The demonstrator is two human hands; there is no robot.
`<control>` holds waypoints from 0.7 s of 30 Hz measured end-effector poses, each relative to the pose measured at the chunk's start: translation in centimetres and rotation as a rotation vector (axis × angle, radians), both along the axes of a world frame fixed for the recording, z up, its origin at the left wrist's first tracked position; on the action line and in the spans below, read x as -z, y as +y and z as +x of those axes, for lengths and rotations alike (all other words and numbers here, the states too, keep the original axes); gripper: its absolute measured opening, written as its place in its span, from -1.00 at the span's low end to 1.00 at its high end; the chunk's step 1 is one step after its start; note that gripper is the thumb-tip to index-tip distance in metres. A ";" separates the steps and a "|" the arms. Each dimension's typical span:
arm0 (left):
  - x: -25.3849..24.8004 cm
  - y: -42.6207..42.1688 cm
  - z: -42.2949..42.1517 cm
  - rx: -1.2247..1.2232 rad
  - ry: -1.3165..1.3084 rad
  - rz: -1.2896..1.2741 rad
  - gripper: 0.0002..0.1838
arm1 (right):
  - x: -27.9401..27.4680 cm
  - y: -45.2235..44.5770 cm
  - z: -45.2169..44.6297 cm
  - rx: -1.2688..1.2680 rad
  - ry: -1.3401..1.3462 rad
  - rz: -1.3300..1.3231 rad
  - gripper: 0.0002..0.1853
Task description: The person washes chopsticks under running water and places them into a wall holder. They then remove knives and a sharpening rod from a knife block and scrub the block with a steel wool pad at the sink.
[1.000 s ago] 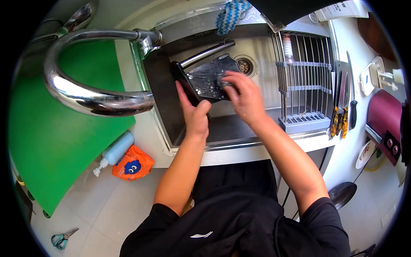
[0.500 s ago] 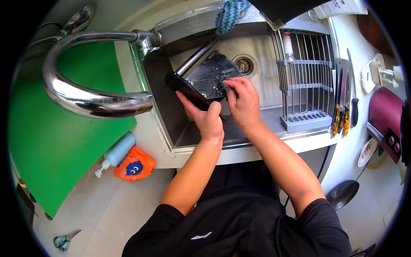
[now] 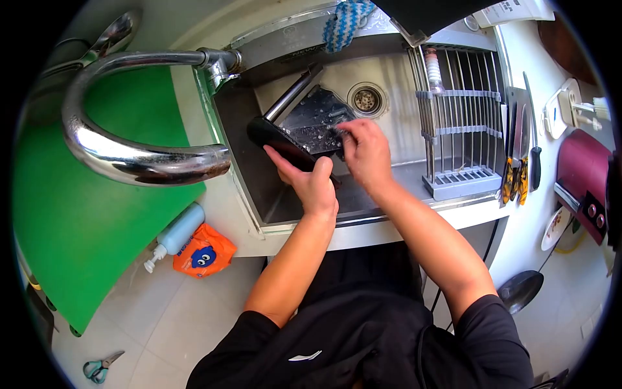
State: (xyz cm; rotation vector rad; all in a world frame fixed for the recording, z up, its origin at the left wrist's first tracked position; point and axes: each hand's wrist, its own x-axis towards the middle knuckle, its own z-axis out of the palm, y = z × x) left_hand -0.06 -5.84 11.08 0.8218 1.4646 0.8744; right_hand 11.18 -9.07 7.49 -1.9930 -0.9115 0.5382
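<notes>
Inside the metal sink (image 3: 402, 165), a black panel-like part (image 3: 310, 123) with a shiny metal bar along one side is tilted up, wet and flecked with suds. My left hand (image 3: 312, 185) grips its near edge, the thumb on top and the fingers along the dark rim. Against the sudsy face, my right hand (image 3: 367, 150) pinches a small dark wiry scrubber (image 3: 335, 132), mostly hidden by the fingers. The drain (image 3: 367, 100) lies just beyond the panel.
A curved chrome faucet (image 3: 149, 162) arches at the left over a green mat (image 3: 97, 214). A wire rack (image 3: 463, 123) stands in the sink's right side, with knives (image 3: 518, 149) beside it. A blue-white cloth (image 3: 346, 26) hangs at the back. Below left are a pump bottle (image 3: 178, 230) and orange packet (image 3: 204, 251).
My right hand has shifted slightly while rubbing the panel's face. The black panel has tipped a little and sits slightly to the left, still in my left hand.
</notes>
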 end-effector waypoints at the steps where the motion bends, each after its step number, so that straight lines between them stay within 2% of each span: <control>1: 0.1 0.1 -0.1 0.017 0.035 -0.012 0.23 | 0.6 0.2 0.4 0.017 -0.028 -0.024 -0.82; 3: 0.2 0.4 -0.1 0.029 0.067 -0.016 0.24 | 0.6 0.6 0.4 0.088 -0.023 -0.091 -0.82; 5: 0.2 0.2 0.0 0.021 0.081 -0.016 0.24 | -1.3 0.5 -0.9 -0.021 0.064 -0.003 -0.82; 7: -0.8 -0.2 0.1 0.005 0.067 -0.047 0.25 | -0.7 0.3 -0.3 -0.039 0.046 0.015 -0.82; 9: -1.0 0.2 0.4 -0.017 0.034 -0.051 0.25 | 0.2 0.8 0.6 0.067 0.023 -0.087 -0.82; 13: -0.5 -0.1 -0.4 -0.009 0.025 -0.041 0.25 | -1.2 0.3 -0.8 -0.036 0.102 0.003 -0.83; 14: -0.4 0.1 -0.5 0.004 0.019 -0.042 0.24 | -0.3 0.2 -0.2 -0.022 0.053 0.011 -0.82; 18: 0.1 0.1 -0.5 0.036 0.036 0.008 0.23 | -0.4 0.3 -0.4 -0.022 0.062 -0.042 -0.80; 21: -0.6 0.4 -0.2 -0.031 -0.044 -0.112 0.22 | 0.3 0.7 0.1 -0.032 0.021 0.019 -0.78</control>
